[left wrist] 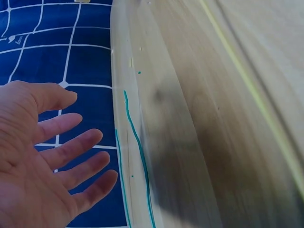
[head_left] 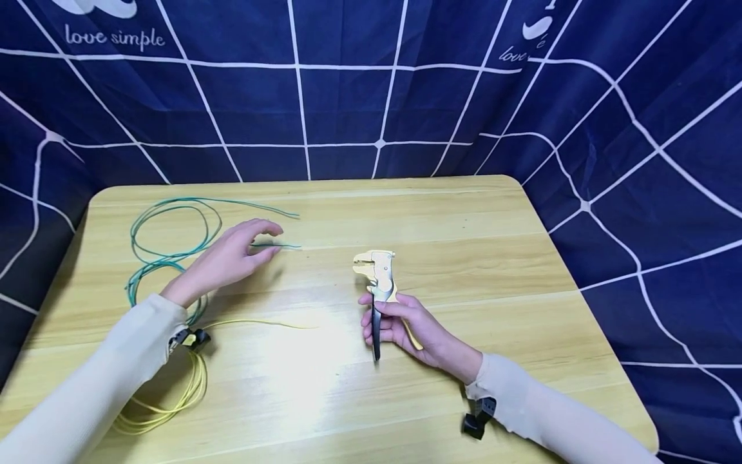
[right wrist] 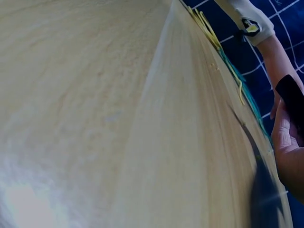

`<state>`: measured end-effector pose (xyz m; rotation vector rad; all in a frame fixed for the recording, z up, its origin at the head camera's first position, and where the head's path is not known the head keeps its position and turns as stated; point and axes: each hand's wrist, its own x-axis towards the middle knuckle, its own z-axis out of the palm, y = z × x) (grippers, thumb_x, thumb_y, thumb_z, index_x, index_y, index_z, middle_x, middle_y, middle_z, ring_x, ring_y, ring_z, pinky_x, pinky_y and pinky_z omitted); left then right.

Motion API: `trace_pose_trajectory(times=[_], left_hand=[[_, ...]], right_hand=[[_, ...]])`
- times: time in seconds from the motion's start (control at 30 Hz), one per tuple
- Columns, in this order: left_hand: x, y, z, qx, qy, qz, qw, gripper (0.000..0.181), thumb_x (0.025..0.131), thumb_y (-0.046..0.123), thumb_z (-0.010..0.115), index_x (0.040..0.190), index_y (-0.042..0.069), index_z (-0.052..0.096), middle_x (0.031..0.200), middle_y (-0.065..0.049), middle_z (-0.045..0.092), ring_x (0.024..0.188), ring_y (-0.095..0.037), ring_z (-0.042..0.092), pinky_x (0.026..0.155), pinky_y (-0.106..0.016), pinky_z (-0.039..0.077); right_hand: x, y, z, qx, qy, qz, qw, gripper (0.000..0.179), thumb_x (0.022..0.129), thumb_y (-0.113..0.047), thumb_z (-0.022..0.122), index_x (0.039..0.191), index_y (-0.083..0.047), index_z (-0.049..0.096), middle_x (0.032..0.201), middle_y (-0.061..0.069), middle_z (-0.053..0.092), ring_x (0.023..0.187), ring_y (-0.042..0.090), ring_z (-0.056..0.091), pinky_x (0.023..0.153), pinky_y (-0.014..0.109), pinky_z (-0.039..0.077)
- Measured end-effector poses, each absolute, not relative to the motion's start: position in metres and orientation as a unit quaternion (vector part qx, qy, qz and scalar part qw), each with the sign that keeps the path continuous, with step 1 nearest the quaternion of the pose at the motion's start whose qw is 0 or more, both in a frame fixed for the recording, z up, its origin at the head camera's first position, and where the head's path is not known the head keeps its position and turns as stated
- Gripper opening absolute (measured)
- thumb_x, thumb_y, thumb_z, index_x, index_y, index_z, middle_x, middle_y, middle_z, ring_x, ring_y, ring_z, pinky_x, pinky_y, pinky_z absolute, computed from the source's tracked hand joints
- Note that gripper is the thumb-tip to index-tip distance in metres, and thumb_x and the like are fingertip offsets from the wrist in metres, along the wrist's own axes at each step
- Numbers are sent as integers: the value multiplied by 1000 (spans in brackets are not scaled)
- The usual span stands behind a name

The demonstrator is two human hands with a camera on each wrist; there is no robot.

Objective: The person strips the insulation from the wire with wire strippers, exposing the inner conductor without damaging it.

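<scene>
My right hand (head_left: 414, 325) grips a wire stripper (head_left: 382, 270) by its black and yellow handles. The tool's head points away from me over the middle of the table, its jaws spread to the left. In the right wrist view, part of its black handle (right wrist: 293, 102) shows. My left hand (head_left: 232, 254) hovers over a coiled green wire (head_left: 153, 264) at the left, with thumb and fingers apart. One green end runs behind that hand and pokes out past the fingertips. In the left wrist view, the green wire (left wrist: 141, 154) lies below the spread fingers.
A coiled yellow wire (head_left: 194, 390) lies by my left forearm, its loose end stretching right across the wooden table (head_left: 493, 258). Dark blue curtains (head_left: 342, 103) with white lines stand behind the table and along its sides. Small cameras (head_left: 480, 415) sit on both wrists.
</scene>
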<state>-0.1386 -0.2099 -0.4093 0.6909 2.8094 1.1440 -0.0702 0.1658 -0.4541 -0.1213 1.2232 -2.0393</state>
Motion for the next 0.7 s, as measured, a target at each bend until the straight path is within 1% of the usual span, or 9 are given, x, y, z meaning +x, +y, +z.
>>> trace_pose_trajectory(times=[0.13, 0.23, 0.37, 0.47, 0.57, 0.63, 0.7], left_hand=[[-147, -209, -411, 218, 904, 366, 30, 31, 107, 12, 71, 134, -3, 68, 136, -21, 69, 131, -42, 61, 109, -60, 46], [-153, -208, -412, 218, 906, 360, 39, 29, 104, 7, 74, 130, -4, 70, 128, -22, 71, 122, -42, 63, 105, -59, 48], [-161, -207, -414, 228, 906, 354, 48, 27, 100, 2, 76, 125, -6, 70, 115, -22, 72, 107, -40, 65, 96, -54, 50], [-166, -206, -417, 235, 903, 356, 49, 27, 98, 0, 76, 123, -7, 70, 110, -21, 72, 99, -38, 65, 89, -50, 50], [-169, -205, -419, 238, 902, 357, 53, 25, 96, -2, 77, 121, -6, 72, 107, -20, 72, 98, -37, 64, 87, -48, 49], [-170, -204, -421, 236, 903, 356, 57, 23, 96, -1, 78, 119, -5, 73, 106, -19, 71, 99, -37, 64, 89, -49, 49], [-171, -203, -424, 223, 908, 350, 61, 21, 97, 1, 78, 118, -2, 74, 106, -17, 70, 103, -38, 62, 93, -53, 46]], right_hand=[[-70, 166, -454, -50, 480, -793, 372, 33, 112, -11, 53, 139, 7, 58, 102, 16, 72, 89, 26, 74, 89, 43, 63], [-69, 165, -453, -53, 479, -792, 373, 33, 112, -12, 54, 139, 7, 58, 102, 15, 73, 89, 26, 75, 89, 44, 63], [-69, 165, -453, -51, 474, -794, 376, 31, 112, -12, 53, 138, 4, 59, 102, 15, 73, 89, 25, 74, 90, 44, 63], [-70, 165, -452, -47, 467, -798, 379, 29, 113, -12, 52, 137, 1, 61, 103, 15, 73, 89, 25, 74, 90, 43, 62], [-70, 164, -452, -42, 460, -801, 381, 28, 113, -11, 51, 135, 0, 63, 102, 15, 72, 90, 26, 74, 90, 42, 62], [-70, 164, -453, -43, 457, -802, 382, 28, 113, -11, 50, 136, 0, 63, 103, 15, 73, 90, 26, 74, 91, 43, 62], [-70, 164, -453, -46, 456, -802, 382, 28, 113, -11, 51, 136, 0, 62, 103, 15, 73, 91, 26, 74, 91, 43, 62]])
